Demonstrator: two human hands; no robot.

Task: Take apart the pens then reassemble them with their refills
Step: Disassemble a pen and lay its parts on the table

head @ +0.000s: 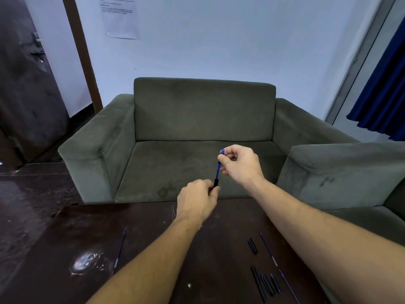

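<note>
A blue pen (pixel 217 172) with a black grip end is held upright above the far edge of the dark table (pixel 92 227). My left hand (pixel 197 200) pinches its black lower end. My right hand (pixel 240 164) pinches its blue upper end between thumb and fingers. On the table lie loose parts: one thin blue refill (pixel 120 249) at the left, another refill (pixel 267 249) at the right, a black cap (pixel 252 245), and several dark pen pieces (pixel 266 284) near the front right.
A green sofa (pixel 203 128) stands just behind the table, and a second green seat (pixel 350 172) is at the right. A whitish stain (pixel 86 263) marks the table's left front. A dark door (pixel 26 84) is at the far left.
</note>
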